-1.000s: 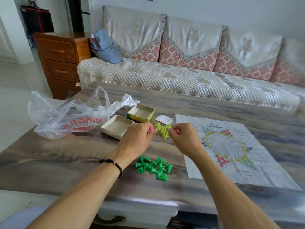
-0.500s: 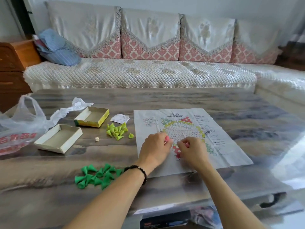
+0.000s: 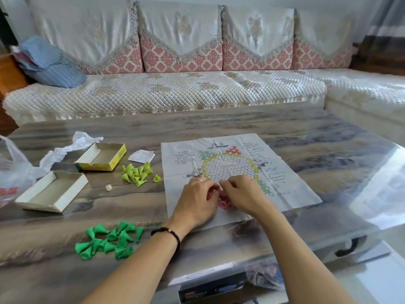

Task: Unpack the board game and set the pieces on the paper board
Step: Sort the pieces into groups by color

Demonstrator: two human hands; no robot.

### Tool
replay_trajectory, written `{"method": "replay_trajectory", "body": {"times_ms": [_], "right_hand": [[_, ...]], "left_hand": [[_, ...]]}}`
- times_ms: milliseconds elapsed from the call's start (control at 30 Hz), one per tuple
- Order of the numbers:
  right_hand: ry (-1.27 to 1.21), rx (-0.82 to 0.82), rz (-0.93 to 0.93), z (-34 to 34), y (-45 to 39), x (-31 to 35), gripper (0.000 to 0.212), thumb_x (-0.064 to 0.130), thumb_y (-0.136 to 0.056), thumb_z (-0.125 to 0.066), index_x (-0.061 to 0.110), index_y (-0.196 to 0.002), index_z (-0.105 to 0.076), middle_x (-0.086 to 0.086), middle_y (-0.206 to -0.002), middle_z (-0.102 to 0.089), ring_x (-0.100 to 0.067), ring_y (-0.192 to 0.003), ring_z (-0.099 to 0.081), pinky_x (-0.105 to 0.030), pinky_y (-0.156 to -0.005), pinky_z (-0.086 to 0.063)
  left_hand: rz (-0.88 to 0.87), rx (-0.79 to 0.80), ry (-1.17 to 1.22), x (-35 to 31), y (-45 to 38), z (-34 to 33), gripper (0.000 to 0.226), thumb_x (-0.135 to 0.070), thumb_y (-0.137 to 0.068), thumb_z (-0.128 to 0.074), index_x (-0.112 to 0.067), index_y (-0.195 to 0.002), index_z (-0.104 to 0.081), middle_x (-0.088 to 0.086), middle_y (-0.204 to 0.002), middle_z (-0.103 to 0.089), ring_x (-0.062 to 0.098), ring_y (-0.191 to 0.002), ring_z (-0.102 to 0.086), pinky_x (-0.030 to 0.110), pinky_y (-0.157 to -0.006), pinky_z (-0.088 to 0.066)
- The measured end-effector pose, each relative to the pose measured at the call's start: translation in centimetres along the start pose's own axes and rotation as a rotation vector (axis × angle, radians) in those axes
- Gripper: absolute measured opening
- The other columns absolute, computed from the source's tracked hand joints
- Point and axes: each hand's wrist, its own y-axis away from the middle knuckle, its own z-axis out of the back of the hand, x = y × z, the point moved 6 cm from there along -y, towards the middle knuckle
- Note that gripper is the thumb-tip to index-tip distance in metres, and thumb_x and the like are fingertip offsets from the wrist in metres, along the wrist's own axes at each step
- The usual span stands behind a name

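Observation:
The paper board [image 3: 285, 172] lies flat on the table, printed with a hexagon grid. My left hand [image 3: 197, 200] and my right hand [image 3: 243, 194] meet over its near edge, fingers curled around small pink cone pieces [image 3: 225, 204] that show between them. A pile of yellow-green cones [image 3: 138, 172] sits left of the board, and a pile of darker green cones [image 3: 109, 240] lies nearer to me. The open yellow game box [image 3: 100, 157] and its white lid [image 3: 52, 190] stand to the left, with a small die [image 3: 109, 188] between them.
A crumpled plastic bag [image 3: 15, 170] lies at the table's left edge. A small white paper slip [image 3: 141, 155] rests beside the board. A sofa [image 3: 164, 91] with a blue cushion [image 3: 50, 62] runs behind the table. The glass-topped table [image 3: 328, 137] ends at right.
My hands left the yellow-green pile and moved right onto the paper board; the yellow-green cones now lie on the table and pink pieces show between my fingers. My view swung right.

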Motion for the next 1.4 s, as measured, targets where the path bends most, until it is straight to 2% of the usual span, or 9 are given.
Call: {"method": "replay_trajectory", "body": {"times_ms": [133,300,400,567,667,800,967,1233,1400], "right_hand": [[-0.014,0.021,0.032,0.4,0.4,0.5,0.043,0.032,-0.099,-0.042,0.013,-0.060,-0.043,-0.003,-0.061,-0.051,-0.019,-0.061,-0.046,-0.031,-0.055,-0.034],[-0.009,0.002,0.026,1.5,0.8,0.1,0.029,0.020,-0.099,-0.038,0.004,-0.089,-0.060,-0.014,-0.093,-0.067,-0.029,-0.087,-0.060,-0.037,-0.071,-0.044],[0.048,0.013,0.010,2.0,1.1,-0.6,0.035,0.009,-0.093,-0.038,0.011,-0.119,-0.061,-0.007,-0.117,-0.064,-0.023,-0.110,-0.057,-0.030,-0.087,-0.044],[0.138,0.058,-0.014,2.5,1.5,-1.6,0.033,0.014,-0.088,-0.048,0.008,-0.118,-0.061,-0.008,-0.115,-0.064,-0.025,-0.103,-0.058,-0.033,-0.084,-0.046],[0.171,0.081,-0.001,1.8,1.4,-1.2,0.032,0.015,-0.091,-0.045,0.011,-0.116,-0.062,-0.009,-0.115,-0.063,-0.024,-0.101,-0.056,-0.028,-0.075,-0.038],[0.203,0.079,0.032,1.0,0.6,-0.3,0.037,0.012,-0.094,-0.038,0.010,-0.125,-0.059,-0.013,-0.121,-0.055,-0.028,-0.115,-0.051,-0.034,-0.093,-0.040],[0.188,0.152,0.069,0.2,0.3,1.0,0.038,0.004,-0.090,-0.035,0.008,-0.104,-0.070,-0.009,-0.103,-0.067,-0.020,-0.086,-0.060,-0.023,-0.063,-0.044],[0.118,0.078,0.042,1.5,0.5,0.1,0.036,0.006,-0.092,-0.035,0.011,-0.111,-0.066,-0.008,-0.110,-0.067,-0.019,-0.093,-0.061,-0.030,-0.074,-0.049],[0.153,0.010,0.079,2.2,1.1,0.5,0.034,0.012,-0.096,-0.038,0.012,-0.118,-0.063,-0.007,-0.120,-0.065,-0.022,-0.108,-0.059,-0.026,-0.080,-0.043]], "left_hand": [[0.016,0.002,0.144,0.2,0.3,0.5,0.019,-0.020,-0.093,-0.054,-0.017,-0.109,-0.066,-0.003,-0.105,-0.059,0.010,-0.101,-0.051,0.021,-0.086,-0.039],[0.004,0.068,0.173,0.0,1.0,1.9,0.041,-0.041,-0.084,-0.058,-0.019,-0.119,-0.058,-0.003,-0.120,-0.051,-0.010,-0.096,-0.048,0.011,-0.085,-0.034],[-0.075,0.143,0.032,0.3,2.0,2.8,0.078,-0.056,-0.069,-0.067,-0.024,-0.136,-0.046,-0.006,-0.137,-0.041,0.006,-0.127,-0.037,0.017,-0.101,-0.028],[0.032,0.346,-0.201,2.7,2.3,4.2,0.112,-0.065,-0.056,-0.080,-0.029,-0.148,-0.028,-0.008,-0.144,-0.032,0.013,-0.128,-0.039,0.032,-0.105,-0.037],[0.076,0.363,-0.153,3.0,1.6,4.1,0.099,-0.053,-0.061,-0.084,-0.024,-0.144,-0.038,-0.004,-0.133,-0.048,0.010,-0.110,-0.047,0.026,-0.094,-0.038],[0.078,0.419,-0.092,2.0,0.8,3.1,0.084,-0.044,-0.065,-0.085,-0.021,-0.136,-0.048,-0.002,-0.126,-0.053,0.015,-0.107,-0.051,0.033,-0.094,-0.044],[0.055,0.468,-0.081,1.0,-0.5,2.2,0.075,-0.037,-0.065,-0.086,-0.019,-0.130,-0.053,0.000,-0.120,-0.055,0.015,-0.104,-0.050,0.029,-0.086,-0.042],[0.050,0.451,-0.037,1.4,0.1,2.5,0.077,-0.037,-0.065,-0.086,-0.023,-0.131,-0.051,-0.002,-0.125,-0.053,0.011,-0.105,-0.050,0.030,-0.089,-0.044],[0.041,0.437,-0.027,1.3,0.5,3.1,0.082,-0.029,-0.066,-0.087,-0.023,-0.137,-0.047,-0.005,-0.127,-0.051,0.004,-0.086,-0.047,0.017,-0.073,-0.036]]}}
